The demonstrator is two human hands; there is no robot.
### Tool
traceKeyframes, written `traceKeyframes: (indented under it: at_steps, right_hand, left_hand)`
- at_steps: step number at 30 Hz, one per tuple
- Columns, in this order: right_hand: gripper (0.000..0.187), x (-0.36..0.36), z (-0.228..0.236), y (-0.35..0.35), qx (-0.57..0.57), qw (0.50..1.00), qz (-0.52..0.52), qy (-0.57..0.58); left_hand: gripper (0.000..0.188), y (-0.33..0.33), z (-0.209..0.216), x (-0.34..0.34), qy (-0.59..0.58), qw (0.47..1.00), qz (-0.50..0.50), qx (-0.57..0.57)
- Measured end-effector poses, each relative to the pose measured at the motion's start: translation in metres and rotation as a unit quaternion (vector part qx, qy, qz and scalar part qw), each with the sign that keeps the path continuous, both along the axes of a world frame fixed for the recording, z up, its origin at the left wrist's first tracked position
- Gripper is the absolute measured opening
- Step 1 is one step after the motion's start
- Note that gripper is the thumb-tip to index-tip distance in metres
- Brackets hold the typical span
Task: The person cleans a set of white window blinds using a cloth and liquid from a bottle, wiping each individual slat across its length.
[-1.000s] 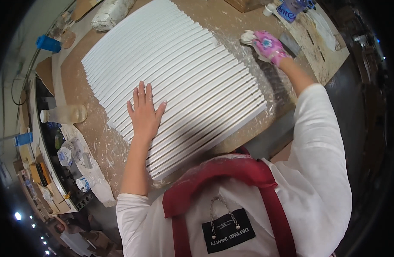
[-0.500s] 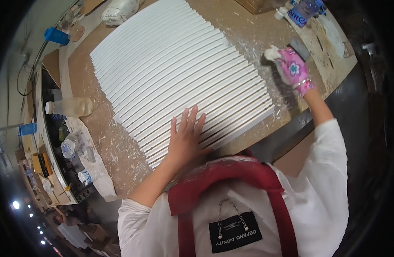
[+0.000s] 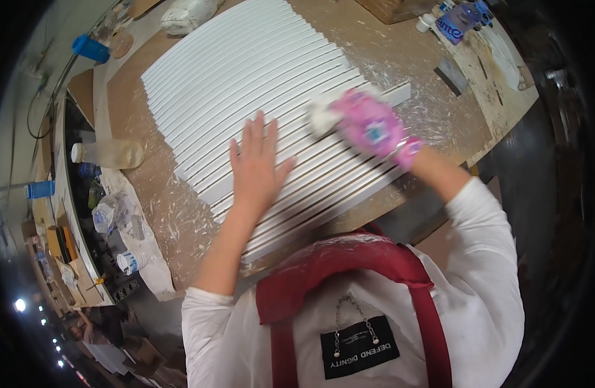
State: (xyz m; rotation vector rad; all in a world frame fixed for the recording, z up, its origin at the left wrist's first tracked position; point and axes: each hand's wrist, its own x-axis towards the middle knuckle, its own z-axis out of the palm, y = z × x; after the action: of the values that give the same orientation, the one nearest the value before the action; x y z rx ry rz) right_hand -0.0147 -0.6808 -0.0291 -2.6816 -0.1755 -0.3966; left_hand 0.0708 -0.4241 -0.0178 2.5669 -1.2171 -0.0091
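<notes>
A white slatted panel (image 3: 245,84) lies flat on a dusty brown workbench (image 3: 433,123). My left hand (image 3: 257,165) rests bare and flat on the panel's near part, fingers spread. My right hand (image 3: 372,126) wears a pink glove and is closed on a white pad (image 3: 323,115), which presses on the slats near the panel's right edge. My white sleeves and a red apron fill the lower part of the view.
A clear bottle (image 3: 110,154) lies at the bench's left edge. A white bag (image 3: 187,14) sits at the far end. A blue-labelled bottle (image 3: 456,19) and a metal scraper (image 3: 451,74) are at the far right. Cluttered shelves (image 3: 84,239) stand to the left.
My right hand has come in from the bench's right edge onto the panel with the white pad. My left hand has stayed flat on the slats while the view shifted.
</notes>
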Motion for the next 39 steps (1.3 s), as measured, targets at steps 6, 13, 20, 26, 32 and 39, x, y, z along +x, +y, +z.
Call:
traceKeyframes:
  at_steps: [6,13,20,26,32,39]
  right_hand:
    - [0.026,0.004,0.011,-0.014,-0.045,0.992,-0.115,-0.02]
    - [0.025,-0.03,-0.059,-0.123,0.151,0.935,-0.319,0.042]
    - [0.028,0.013,0.025,-0.035,0.08,0.96,-0.255,0.085]
    - [0.025,-0.002,-0.007,-0.001,-0.173,0.979,0.081,0.076]
    - [0.027,-0.041,0.009,-0.157,-0.233,0.947,-0.167,0.141]
    - [0.032,0.104,0.043,0.059,-0.162,0.976,0.029,0.14]
  left_hand:
    - [0.062,0.006,-0.036,0.024,0.004,0.998,0.005,0.065]
    - [0.069,-0.003,-0.029,0.023,0.019,0.997,-0.001,0.07]
    - [0.071,-0.002,-0.03,0.023,0.014,0.998,-0.006,0.057]
    - [0.067,-0.005,-0.025,0.024,0.016,0.999,-0.013,0.039]
    - [0.064,-0.005,-0.026,0.025,0.027,1.0,-0.008,0.006]
    - [0.063,0.028,-0.022,0.097,-0.047,0.992,0.114,0.012]
